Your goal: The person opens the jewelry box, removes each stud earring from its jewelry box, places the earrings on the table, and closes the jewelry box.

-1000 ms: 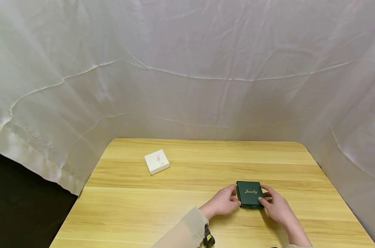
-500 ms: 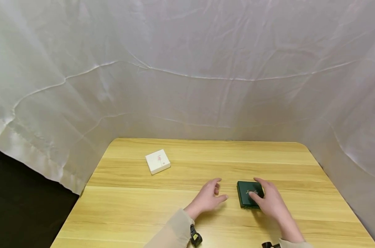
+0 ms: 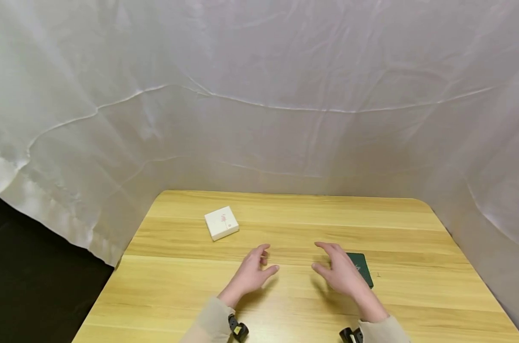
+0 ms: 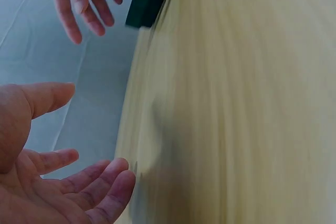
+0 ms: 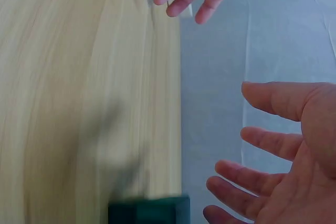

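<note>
My left hand (image 3: 248, 274) hovers over the middle of the table with its fingers relaxed and nothing in them. To its right, my right hand (image 3: 340, 271) is likewise loosely spread and holds nothing. Behind the right hand lies a dark green jewelry box (image 3: 363, 269), its left part and most of its gold lettering hidden by that hand in the head view. The right wrist view catches the box's edge (image 5: 149, 211) at the bottom, below the fingers. A white square box (image 3: 222, 223) with a pink flower print sits farther back on the left, beyond the left hand.
The wood-grain table (image 3: 294, 219) has rounded back corners. A pale satin curtain (image 3: 285, 95) surrounds it at the back and both sides. Dark floor (image 3: 36, 267) shows at the lower left. Black wrist devices (image 3: 238, 328) are strapped at both cuffs.
Both hands have let go of the green box and moved left, the left hand first. The green box stays about where it was; the white box has not moved on the table.
</note>
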`<state>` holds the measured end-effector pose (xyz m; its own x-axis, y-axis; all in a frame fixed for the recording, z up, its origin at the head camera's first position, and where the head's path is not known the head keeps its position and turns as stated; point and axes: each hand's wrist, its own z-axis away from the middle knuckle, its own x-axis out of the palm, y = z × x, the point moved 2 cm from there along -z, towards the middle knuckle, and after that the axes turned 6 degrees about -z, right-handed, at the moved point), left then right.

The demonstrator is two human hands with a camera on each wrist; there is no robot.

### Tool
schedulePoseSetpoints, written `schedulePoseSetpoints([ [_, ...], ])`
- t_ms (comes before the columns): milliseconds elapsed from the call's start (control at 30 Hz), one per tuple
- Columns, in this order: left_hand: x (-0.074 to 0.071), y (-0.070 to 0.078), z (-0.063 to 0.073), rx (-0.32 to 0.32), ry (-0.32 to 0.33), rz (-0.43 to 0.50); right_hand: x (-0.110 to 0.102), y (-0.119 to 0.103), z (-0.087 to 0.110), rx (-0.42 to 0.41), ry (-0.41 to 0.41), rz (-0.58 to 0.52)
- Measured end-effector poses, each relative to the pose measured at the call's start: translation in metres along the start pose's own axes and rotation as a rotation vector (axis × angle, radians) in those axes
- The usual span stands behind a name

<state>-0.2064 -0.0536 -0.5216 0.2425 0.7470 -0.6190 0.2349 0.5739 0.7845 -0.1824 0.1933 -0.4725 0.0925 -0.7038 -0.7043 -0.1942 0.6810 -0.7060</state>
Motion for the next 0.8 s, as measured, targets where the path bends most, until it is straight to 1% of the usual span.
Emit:
schedulePoseSetpoints([
  [167,-0.023,-0.015,0.006,-0.031,0.037,-0.007,0.017,-0.008,-0.013,-0.011,-0.044,-0.025],
  [267,-0.036,-0.026,0.007,-0.067,0.077,-0.015,0.027,-0.013,-0.020,-0.012,-0.064,-0.041],
  [500,-0.070,-0.047,0.007,-0.181,0.220,-0.018,0.047,-0.023,-0.039,-0.041,-0.125,-0.110],
  [700,-0.096,-0.066,-0.001,-0.272,0.341,0.012,0.062,-0.029,-0.056,-0.047,-0.171,-0.181],
  [800,-0.106,-0.076,-0.004,-0.321,0.408,0.000,0.070,-0.032,-0.064,-0.046,-0.187,-0.201],
])
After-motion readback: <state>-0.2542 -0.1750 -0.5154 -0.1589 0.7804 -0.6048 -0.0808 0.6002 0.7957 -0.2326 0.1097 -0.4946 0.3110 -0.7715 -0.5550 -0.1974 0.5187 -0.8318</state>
